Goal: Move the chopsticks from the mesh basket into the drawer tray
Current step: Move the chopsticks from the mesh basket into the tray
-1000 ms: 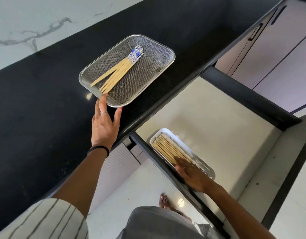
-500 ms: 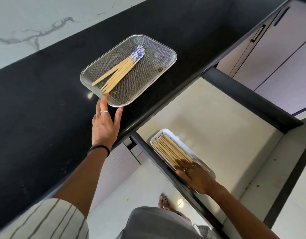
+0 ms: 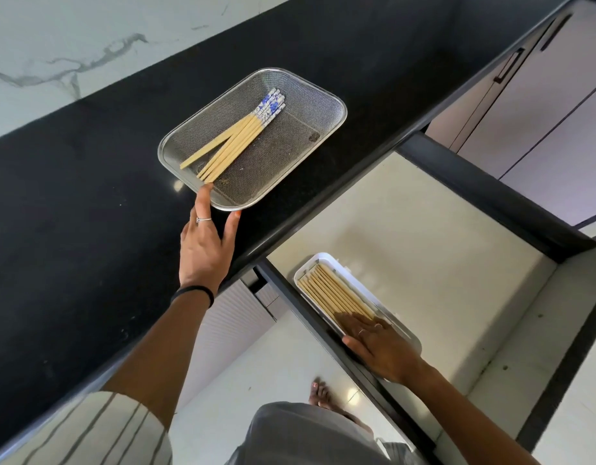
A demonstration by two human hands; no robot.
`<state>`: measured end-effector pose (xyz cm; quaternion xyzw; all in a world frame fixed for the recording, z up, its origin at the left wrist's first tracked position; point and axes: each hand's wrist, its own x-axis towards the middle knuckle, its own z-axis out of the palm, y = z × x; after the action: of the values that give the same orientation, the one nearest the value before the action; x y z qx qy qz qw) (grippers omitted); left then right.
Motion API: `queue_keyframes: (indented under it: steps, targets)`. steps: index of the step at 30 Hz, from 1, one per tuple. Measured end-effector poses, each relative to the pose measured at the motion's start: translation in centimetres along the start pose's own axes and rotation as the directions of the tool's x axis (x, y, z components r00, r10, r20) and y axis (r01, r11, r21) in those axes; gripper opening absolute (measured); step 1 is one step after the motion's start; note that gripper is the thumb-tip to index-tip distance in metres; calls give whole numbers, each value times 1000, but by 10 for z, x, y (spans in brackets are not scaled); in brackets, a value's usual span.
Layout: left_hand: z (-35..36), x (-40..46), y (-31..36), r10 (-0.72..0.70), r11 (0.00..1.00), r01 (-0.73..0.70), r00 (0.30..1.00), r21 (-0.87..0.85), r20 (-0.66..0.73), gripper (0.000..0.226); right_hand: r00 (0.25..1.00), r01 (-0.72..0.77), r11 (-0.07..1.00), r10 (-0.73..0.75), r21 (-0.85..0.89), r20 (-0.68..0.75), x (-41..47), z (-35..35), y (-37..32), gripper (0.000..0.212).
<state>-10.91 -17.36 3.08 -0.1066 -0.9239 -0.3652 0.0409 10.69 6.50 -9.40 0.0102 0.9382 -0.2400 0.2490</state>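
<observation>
Black polished stone is what your left hand is reaching across, palm down with the fingers loosely spread, a thin ring on one finger and a dark band at the wrist; the forefinger tip and the thumb tip both touch the near rim of the mesh basket, but you're not gripping anything. The countertop is glossy and dark, with white grey-veined marble behind it at the top left. That basket is a shallow rounded rectangle of fine silver wire mesh, and a small bunch of chopsticks is still lying in it, pale wood with blue-and-white patterned tops, one stick splayed off to the side. Moving right and lower, the open drawer has a smooth cream floor and dark edges, and the white plastic drawer tray sits along its near side with a neat row of plain wooden sticks packed in it. Your right hand lies flat and open on the near end of that row, fingers together, pressing rather than pinching. Pale cabinet fronts with dark handles fill the far right.
</observation>
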Motion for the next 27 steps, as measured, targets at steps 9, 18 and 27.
queue_keyframes:
  steps: [9,18,27]
  targets:
    - [0,0,-1,4,1000,-4,1000,16,10,57,1000,-22,998,23,-55,21,10,15,-3,70]
    - [1,2,-3,1,1000,-1,1000,-13,4,55,999,20,1000,-20,12,-30,9,11,-8,66]
    - [1,0,-2,2,1000,-2,1000,-8,0,56,994,-62,990,72,126,-79,4,0,-6,61]
